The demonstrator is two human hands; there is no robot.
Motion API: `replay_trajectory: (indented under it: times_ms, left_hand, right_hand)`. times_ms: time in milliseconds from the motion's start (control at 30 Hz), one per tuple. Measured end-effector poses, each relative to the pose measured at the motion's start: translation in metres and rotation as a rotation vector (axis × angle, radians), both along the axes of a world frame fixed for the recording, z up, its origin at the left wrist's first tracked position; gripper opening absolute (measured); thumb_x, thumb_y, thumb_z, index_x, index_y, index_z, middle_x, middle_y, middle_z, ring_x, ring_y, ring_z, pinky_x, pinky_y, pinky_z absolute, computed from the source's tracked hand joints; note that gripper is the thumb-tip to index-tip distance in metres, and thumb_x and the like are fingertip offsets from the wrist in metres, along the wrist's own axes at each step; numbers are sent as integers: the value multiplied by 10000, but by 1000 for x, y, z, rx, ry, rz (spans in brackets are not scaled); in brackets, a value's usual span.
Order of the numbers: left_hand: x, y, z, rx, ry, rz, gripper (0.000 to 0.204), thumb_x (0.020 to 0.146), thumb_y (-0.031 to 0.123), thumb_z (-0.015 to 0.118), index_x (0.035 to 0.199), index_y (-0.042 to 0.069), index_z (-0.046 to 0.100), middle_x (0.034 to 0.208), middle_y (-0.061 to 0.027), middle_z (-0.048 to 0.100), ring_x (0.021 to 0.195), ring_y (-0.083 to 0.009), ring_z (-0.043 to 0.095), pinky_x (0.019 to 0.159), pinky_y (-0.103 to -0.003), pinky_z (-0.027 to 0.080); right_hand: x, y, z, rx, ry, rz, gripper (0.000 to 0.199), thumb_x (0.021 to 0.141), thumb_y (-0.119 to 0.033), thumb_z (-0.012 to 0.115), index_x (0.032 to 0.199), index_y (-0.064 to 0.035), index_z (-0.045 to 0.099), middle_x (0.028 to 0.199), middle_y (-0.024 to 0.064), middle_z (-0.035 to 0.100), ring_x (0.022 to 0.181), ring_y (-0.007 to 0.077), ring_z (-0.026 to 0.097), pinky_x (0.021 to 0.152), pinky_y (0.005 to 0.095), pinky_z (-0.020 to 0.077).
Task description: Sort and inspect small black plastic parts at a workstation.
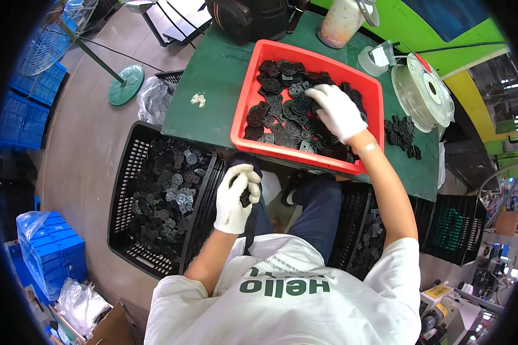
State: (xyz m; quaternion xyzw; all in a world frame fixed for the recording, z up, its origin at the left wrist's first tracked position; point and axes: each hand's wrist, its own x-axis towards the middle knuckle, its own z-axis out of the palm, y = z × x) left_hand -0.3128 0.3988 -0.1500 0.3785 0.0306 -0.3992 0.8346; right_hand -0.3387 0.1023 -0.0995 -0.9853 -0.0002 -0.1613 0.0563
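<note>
The green work table (213,86) fills the far middle of my view, and I sit at its near edge. A black slatted crate (133,167) stands on the floor at my left, loaded with black plastic parts, some showing pale metal faces. A second black crate (357,230) sits at my right knee, also holding parts. A red tray (248,100) rests on the table's near edge in front of me, about half covered with flat black moulded pieces (282,109). My right hand (336,112), in a white glove, is down inside the tray's right half, fingers spread and curled over the pile; I cannot tell whether they have closed on any piece. My left hand (237,198), also gloved, is held over my lap just beside the left crate's rim, fingers clenched around one small black part (246,196). A clear filament spool (423,92) stands at the far right of the table, with a small loose heap of black pieces (403,135) near it.
</note>
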Motion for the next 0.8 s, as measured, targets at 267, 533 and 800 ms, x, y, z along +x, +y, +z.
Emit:
replay_trajectory:
  times_ms: [267,533,800]
  left_hand:
    - [-1,7,1,-29,2,-13,182,954,136,462,1077,19,528,869,-94,581,645,-111,541,545,-222,419]
    - [5,-3,2,-71,-21,-61,267,972,234,444,1104,16,522,876,-99,580,649,-118,543,549,-233,429]
    - [1,-16,-9,-216,269,12,796,807,734,360,1128,22,514,891,-112,582,676,-192,540,565,-280,438]
  right_hand:
    - [16,-5,-13,144,98,-76,146,799,-170,600,916,-84,621,925,104,594,859,317,564,768,377,473]
    - [-22,9,10,1385,196,-297,259,853,-51,521,1107,0,526,1013,102,630,845,151,627,724,265,510]
    - [-47,84,52,1521,338,-265,251,887,-105,509,1106,17,501,980,120,639,779,158,642,680,255,524]
